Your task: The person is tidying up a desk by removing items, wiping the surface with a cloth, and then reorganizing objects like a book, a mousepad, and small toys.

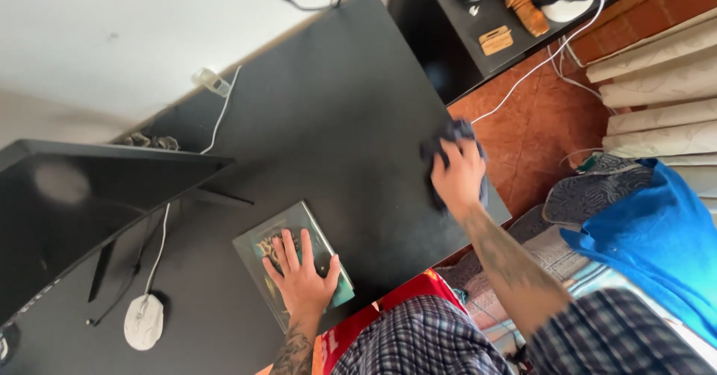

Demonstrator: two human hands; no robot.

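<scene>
two hands | left hand [299, 274] flat on book [293, 261], long axis upper-left | right hand [457, 172] grips cloth [448, 134]

Matt black desk [328, 98] (glossy book [287, 229], soft dark cloth [448, 132])

Bright daylight, soft glare on the black desk [328, 121], sharp focus, wide-angle stretch at edges
</scene>
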